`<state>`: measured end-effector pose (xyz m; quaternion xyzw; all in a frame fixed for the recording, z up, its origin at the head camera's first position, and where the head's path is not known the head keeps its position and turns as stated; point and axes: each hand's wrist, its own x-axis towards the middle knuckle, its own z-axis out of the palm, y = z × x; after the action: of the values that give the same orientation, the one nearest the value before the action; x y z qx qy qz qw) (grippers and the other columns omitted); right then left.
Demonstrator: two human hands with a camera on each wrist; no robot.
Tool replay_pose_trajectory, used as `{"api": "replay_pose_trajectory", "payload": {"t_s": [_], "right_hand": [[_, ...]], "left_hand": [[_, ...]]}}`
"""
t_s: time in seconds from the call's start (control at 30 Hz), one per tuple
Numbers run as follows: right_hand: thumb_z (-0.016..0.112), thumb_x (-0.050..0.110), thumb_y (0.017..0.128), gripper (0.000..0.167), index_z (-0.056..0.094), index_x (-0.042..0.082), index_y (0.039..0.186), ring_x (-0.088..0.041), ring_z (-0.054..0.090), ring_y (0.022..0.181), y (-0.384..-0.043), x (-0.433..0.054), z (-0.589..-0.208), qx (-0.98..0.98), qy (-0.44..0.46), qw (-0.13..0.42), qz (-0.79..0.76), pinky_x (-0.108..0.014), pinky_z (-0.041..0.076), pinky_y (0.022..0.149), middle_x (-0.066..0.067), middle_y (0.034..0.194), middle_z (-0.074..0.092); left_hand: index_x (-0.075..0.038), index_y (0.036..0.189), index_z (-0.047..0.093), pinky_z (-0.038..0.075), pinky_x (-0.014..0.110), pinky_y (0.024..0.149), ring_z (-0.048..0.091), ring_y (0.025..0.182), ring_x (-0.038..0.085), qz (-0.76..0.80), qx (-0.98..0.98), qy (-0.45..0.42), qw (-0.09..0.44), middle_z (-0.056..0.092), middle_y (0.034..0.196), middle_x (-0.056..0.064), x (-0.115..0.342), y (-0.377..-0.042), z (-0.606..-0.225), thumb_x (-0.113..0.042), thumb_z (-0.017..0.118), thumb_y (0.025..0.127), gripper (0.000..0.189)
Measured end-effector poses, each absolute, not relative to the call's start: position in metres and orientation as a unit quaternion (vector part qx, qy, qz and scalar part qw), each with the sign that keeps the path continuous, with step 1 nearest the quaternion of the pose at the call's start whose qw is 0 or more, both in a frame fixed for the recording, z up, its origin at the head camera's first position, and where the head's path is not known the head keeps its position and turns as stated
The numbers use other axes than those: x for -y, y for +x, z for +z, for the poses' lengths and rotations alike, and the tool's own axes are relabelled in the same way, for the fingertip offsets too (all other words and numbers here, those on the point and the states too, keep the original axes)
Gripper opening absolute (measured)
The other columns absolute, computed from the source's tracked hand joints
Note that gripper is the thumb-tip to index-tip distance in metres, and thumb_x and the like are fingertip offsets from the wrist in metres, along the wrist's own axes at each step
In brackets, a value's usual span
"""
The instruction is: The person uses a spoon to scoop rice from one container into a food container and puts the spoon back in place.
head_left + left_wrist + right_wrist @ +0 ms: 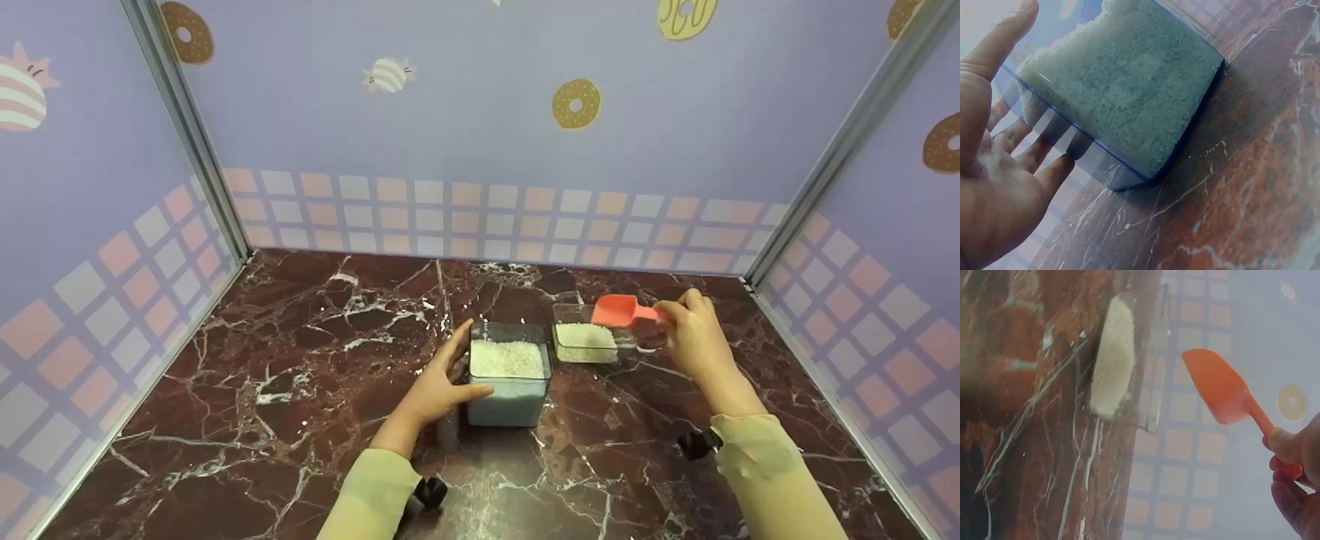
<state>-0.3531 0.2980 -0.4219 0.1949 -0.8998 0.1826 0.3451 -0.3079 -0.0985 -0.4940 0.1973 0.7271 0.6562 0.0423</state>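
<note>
In the head view, a tall clear container (508,405) partly filled with white rice (507,358) stands on the marble-patterned table. My left hand (439,386) rests against its left side, the thumb across the front wall. The left wrist view shows the fingers (1053,171) spread and nearly straight, touching the clear wall. My right hand (696,337) holds a red-orange scoop (616,310) by its handle, raised above a smaller clear box (586,355) with rice in it. No rice shows on the scoop (1216,385) in the right wrist view.
The two containers stand side by side on the dark red marbled table (315,360). White specks lie scattered about them. Lilac patterned panels (465,135) rise at the back and both sides, joined by metal corner posts (814,157).
</note>
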Motion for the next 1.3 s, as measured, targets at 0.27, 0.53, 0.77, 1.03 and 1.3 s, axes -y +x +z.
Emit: {"api": "replay_pose_trajectory", "payload": {"t_s": [0.27,0.53,0.77,1.03,1.3], "right_hand": [[0.075,-0.009,0.086,0.019,0.075,-0.008,0.105,-0.028,0.050,0.081,-0.339,-0.282,-0.405,0.892,0.201,0.330,0.236,-0.042,0.044,0.071,-0.018,0.088,0.053],[0.077,-0.006,0.085,0.018,0.076,-0.003,0.103,-0.012,0.046,0.075,-0.324,-0.257,-0.383,0.875,0.248,0.330,0.254,-0.026,0.043,0.064,-0.011,0.085,0.052],[0.078,-0.007,0.083,0.021,0.077,-0.001,0.103,-0.011,0.047,0.076,-0.309,-0.238,-0.367,0.871,0.294,0.308,0.245,-0.025,0.045,0.064,-0.006,0.084,0.051],[0.078,-0.006,0.080,0.018,0.077,0.000,0.097,-0.021,0.043,0.080,-0.292,-0.209,-0.348,0.873,0.359,0.293,0.153,-0.033,0.042,0.068,-0.007,0.082,0.046],[0.072,-0.016,0.076,0.023,0.076,0.000,0.093,-0.028,0.047,0.085,-0.281,-0.172,-0.328,0.895,0.353,0.271,-0.012,-0.033,0.055,0.067,-0.011,0.090,0.051]], "left_hand": [[-0.022,0.167,0.013,0.021,0.048,0.132,0.017,0.160,0.035,0.658,-0.725,0.199,0.041,0.015,0.173,0.015,0.098,-0.309,-0.495,-0.017,0.087,0.083,0.112],[-0.020,0.167,0.013,0.020,0.050,0.132,0.017,0.160,0.037,0.660,-0.722,0.203,0.040,0.013,0.173,0.017,0.098,-0.309,-0.494,-0.016,0.086,0.084,0.112],[-0.019,0.168,0.012,0.019,0.055,0.131,0.017,0.159,0.039,0.659,-0.724,0.202,0.042,0.013,0.173,0.019,0.098,-0.309,-0.495,-0.018,0.086,0.084,0.112],[-0.020,0.168,0.012,0.021,0.051,0.132,0.018,0.160,0.038,0.656,-0.726,0.201,0.041,0.014,0.174,0.014,0.098,-0.309,-0.494,-0.017,0.086,0.084,0.111],[-0.018,0.167,0.013,0.021,0.056,0.131,0.019,0.159,0.041,0.659,-0.722,0.206,0.038,0.014,0.173,0.017,0.098,-0.310,-0.495,-0.020,0.087,0.083,0.112]]}}
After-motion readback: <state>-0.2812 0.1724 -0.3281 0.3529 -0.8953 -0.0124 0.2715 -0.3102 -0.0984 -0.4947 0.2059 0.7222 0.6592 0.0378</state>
